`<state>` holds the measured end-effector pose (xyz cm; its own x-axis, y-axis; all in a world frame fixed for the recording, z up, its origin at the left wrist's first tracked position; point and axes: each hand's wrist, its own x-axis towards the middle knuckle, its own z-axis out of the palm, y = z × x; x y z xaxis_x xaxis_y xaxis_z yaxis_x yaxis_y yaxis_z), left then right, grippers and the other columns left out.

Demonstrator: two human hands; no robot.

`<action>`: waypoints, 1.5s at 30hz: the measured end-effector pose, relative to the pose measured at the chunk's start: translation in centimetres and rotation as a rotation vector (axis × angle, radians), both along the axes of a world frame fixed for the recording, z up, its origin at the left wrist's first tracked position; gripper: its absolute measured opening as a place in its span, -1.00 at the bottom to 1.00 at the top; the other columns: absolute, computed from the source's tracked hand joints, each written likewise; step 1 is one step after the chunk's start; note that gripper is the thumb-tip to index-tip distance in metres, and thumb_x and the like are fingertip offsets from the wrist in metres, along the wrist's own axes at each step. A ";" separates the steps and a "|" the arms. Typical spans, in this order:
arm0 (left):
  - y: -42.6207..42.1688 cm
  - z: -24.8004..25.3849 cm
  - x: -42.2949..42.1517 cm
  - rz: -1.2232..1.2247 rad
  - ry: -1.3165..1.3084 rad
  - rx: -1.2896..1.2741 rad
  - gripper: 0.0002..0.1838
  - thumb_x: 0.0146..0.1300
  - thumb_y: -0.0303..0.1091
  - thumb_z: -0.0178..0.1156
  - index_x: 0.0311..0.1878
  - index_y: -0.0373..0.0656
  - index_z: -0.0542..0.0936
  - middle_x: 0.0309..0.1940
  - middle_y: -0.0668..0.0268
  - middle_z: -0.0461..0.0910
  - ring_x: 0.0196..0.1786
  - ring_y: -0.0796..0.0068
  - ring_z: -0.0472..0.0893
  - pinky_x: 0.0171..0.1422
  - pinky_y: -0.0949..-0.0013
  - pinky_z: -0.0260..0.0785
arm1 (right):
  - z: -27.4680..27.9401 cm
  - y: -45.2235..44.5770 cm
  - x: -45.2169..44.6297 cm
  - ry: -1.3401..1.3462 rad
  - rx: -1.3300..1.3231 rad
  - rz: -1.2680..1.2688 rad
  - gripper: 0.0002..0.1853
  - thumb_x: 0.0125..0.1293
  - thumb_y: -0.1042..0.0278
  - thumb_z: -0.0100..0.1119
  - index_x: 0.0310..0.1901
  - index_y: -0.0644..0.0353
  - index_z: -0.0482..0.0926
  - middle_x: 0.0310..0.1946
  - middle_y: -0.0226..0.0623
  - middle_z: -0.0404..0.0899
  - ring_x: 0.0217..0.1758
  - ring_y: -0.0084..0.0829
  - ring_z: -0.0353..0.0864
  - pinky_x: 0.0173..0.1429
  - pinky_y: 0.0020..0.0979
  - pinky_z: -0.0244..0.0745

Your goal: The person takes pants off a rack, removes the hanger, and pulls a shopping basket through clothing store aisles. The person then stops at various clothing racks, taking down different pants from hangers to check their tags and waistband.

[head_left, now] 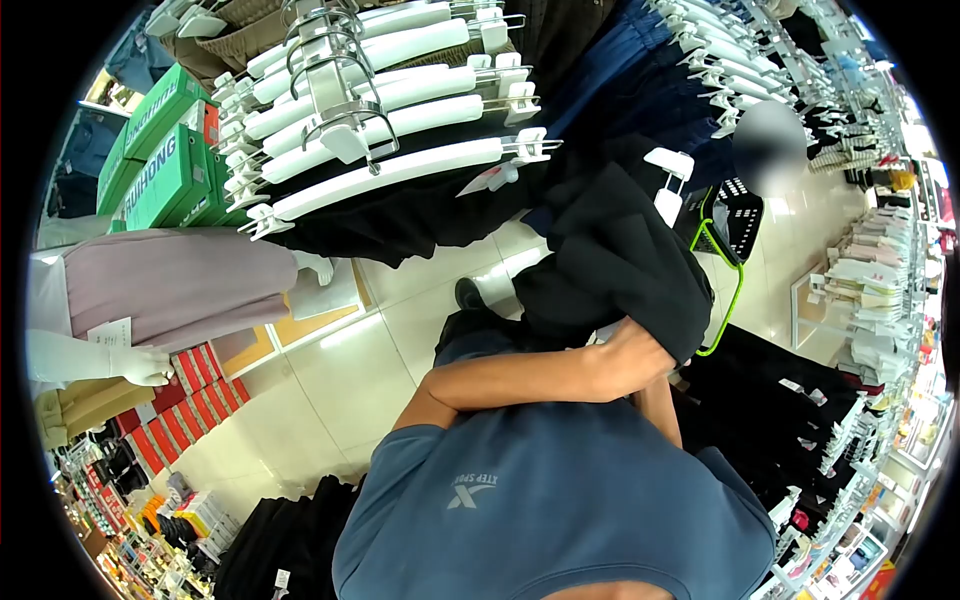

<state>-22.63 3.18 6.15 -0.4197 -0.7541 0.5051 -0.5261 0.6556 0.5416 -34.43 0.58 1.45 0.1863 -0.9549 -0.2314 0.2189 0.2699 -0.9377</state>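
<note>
1. The black garment (615, 245) is in hand, bunched over the fingers and spilling forward and left of them.
2. The left hand (640, 352) reaches across the body and in under the cloth; its fingers are covered, so I cannot tell how far they spread or what they grip.
3. The right forearm (656, 408) passes beneath the left hand; the right fingers are hidden, their spread and hold also unclear.
4. A white hanger (667, 207) sits at the cloth's edge, beyond the fingers; whether it is clipped on, I cannot tell.
5. Handling looks partway: the cloth is gathered up, but neither smoothed flat nor set down.
6. Ahead and left of the fingers, black clothes (400, 220) hang on the rack; jeans (612, 75) hang farther ahead, and a basket (744, 228) is ahead to the right.
</note>
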 end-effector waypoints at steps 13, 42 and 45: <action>1.6 -1.6 4.4 -0.254 0.044 0.271 -0.83 0.06 -0.40 0.18 -0.26 -0.22 0.58 -0.29 0.19 0.59 -0.17 0.19 0.58 -0.08 0.18 0.39 | -0.2 0.7 0.2 0.124 -0.084 -0.072 -0.52 0.28 0.24 0.17 0.19 0.26 0.41 0.12 -0.19 0.49 0.17 -0.30 0.46 0.30 -0.30 0.30; 0.4 -3.1 8.3 0.196 0.378 0.073 -0.70 0.11 -0.35 0.26 -0.08 -0.19 0.56 0.15 0.08 0.39 0.20 0.05 0.40 0.27 0.16 0.20 | -1.3 -0.4 3.9 0.513 -0.524 -0.134 -0.52 0.22 0.28 0.23 0.16 0.23 0.45 0.08 -0.21 0.52 0.16 -0.30 0.48 0.29 -0.29 0.31; 0.1 -3.4 8.3 0.297 0.473 0.232 -0.57 0.21 -0.28 0.23 0.11 -0.23 0.43 0.18 0.06 0.34 0.21 0.04 0.34 0.29 0.14 0.17 | -1.7 -0.9 4.2 0.558 -0.614 -0.115 -0.52 0.21 0.29 0.24 0.16 0.22 0.46 0.07 -0.21 0.52 0.16 -0.29 0.48 0.29 -0.29 0.32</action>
<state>-14.30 3.29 2.75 0.0552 -0.9173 0.3944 -0.3360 0.3549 0.8724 -30.21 -0.28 -0.28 0.0927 -0.9474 0.3063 -0.3258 -0.3196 -0.8898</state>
